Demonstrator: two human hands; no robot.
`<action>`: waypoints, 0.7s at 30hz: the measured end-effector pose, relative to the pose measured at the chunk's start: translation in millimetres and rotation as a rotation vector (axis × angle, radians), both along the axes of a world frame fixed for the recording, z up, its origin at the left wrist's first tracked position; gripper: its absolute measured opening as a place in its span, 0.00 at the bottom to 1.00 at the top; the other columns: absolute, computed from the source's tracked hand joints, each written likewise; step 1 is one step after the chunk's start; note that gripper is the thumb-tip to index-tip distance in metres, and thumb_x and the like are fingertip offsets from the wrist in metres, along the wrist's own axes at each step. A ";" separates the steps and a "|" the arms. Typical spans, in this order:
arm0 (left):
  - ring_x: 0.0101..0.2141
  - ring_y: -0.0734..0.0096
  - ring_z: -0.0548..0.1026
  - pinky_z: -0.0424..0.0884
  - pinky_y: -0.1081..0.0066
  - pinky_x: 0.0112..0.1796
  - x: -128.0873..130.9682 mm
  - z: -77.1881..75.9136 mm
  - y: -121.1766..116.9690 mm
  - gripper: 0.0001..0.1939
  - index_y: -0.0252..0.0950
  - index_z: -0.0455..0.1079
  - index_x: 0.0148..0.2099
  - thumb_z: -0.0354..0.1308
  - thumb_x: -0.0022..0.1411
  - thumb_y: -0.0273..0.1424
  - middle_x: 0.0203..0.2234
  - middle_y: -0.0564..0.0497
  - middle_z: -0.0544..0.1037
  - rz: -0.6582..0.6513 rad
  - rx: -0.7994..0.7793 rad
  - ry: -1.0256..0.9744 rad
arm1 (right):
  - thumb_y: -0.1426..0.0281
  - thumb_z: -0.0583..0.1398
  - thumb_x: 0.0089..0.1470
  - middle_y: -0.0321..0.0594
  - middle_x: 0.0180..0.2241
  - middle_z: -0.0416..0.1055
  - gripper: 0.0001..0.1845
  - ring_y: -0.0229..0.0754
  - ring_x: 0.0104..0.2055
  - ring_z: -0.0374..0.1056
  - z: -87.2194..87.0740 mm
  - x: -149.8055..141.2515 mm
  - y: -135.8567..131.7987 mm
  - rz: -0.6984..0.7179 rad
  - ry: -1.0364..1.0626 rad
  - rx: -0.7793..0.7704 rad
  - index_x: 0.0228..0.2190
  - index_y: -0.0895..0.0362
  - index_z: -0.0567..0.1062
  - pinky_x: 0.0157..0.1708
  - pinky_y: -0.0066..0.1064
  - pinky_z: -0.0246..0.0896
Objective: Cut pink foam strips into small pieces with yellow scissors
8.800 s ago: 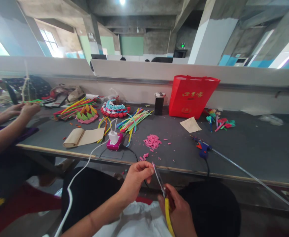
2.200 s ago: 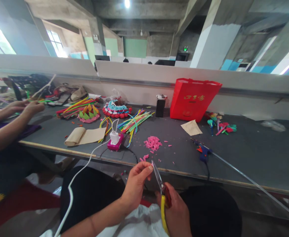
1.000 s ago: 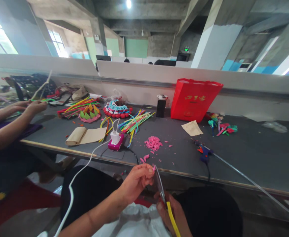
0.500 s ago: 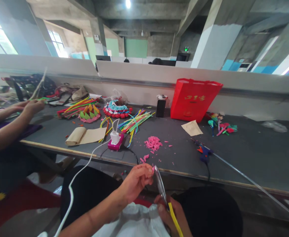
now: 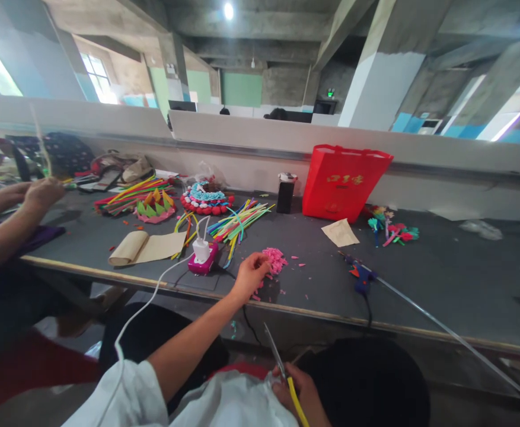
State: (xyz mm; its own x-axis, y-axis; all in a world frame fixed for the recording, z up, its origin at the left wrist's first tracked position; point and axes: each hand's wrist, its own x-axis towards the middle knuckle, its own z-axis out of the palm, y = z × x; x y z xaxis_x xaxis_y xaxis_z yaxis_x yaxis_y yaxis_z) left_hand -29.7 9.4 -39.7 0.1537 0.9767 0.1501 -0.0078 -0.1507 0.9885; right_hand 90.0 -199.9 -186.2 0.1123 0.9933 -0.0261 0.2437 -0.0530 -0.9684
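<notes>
The left hand (image 5: 249, 279) reaches over the front of the dark grey desk (image 5: 446, 267), its fingertips pinched together at the left edge of a loose pile of small pink snippets (image 5: 276, 260); whether they grip a piece cannot be told. The right hand (image 5: 299, 388) is wrapped around metal scissors with yellow handles (image 5: 276, 353), held in front of the lap below the desk edge, blades pointing up and away. A few stray pink pieces lie beside the pile, partly behind the left wrist. Left of the pile sits a magenta power block (image 5: 204, 267) with a white plug (image 5: 201, 251) in it, a bundle of thin multicoloured stems (image 5: 246, 220) behind. To the right, a dark blue glue gun with an orange-red trigger (image 5: 363, 277) has a long translucent rod (image 5: 442, 330) extending from its rear. Farther back stands a glossy red bag with gold lettering (image 5: 344, 190).
</notes>
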 end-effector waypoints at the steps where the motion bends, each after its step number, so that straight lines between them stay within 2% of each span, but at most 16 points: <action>1: 0.23 0.75 0.64 0.58 0.74 0.27 -2.3 -3.0 0.6 0.09 0.34 0.73 0.35 0.61 0.51 0.33 0.22 0.55 0.71 0.009 0.020 0.012 | 0.48 0.62 0.42 0.34 0.21 0.69 0.24 0.37 0.23 0.64 0.8 -0.3 0.1 0.011 0.003 0.000 0.27 0.57 0.76 0.24 0.25 0.59; 6: 0.29 0.72 0.68 0.61 0.73 0.33 -18.2 -7.2 -13.2 0.04 0.35 0.75 0.32 0.60 0.52 0.29 0.27 0.51 0.74 0.021 0.138 0.094 | 0.50 0.62 0.42 0.34 0.21 0.69 0.22 0.37 0.22 0.62 -0.6 -0.8 0.2 0.021 0.021 -0.017 0.28 0.57 0.76 0.25 0.26 0.59; 11: 0.30 0.70 0.69 0.62 0.72 0.34 -25.8 -7.2 -17.3 0.06 0.36 0.74 0.33 0.56 0.55 0.26 0.27 0.51 0.73 -0.052 0.342 0.348 | 0.54 0.65 0.40 0.34 0.22 0.69 0.20 0.36 0.24 0.62 -10.1 2.0 3.3 0.044 0.058 -0.043 0.28 0.58 0.76 0.24 0.24 0.58; 16: 0.30 0.71 0.70 0.64 0.73 0.33 -30.9 -12.1 -11.0 0.06 0.34 0.73 0.34 0.55 0.54 0.24 0.27 0.52 0.72 -0.113 0.357 0.451 | 0.55 0.66 0.42 0.33 0.21 0.67 0.19 0.35 0.23 0.60 -20.8 9.6 5.1 0.100 0.073 -0.067 0.31 0.57 0.76 0.24 0.24 0.56; 21: 0.30 0.71 0.69 0.64 0.73 0.33 -34.1 -14.3 -11.0 0.10 0.33 0.73 0.36 0.54 0.52 0.20 0.28 0.51 0.72 -0.124 0.380 0.465 | 0.55 0.63 0.45 0.36 0.25 0.71 0.18 0.39 0.27 0.65 -27.1 11.1 5.0 0.102 0.071 -0.072 0.32 0.57 0.76 0.28 0.26 0.60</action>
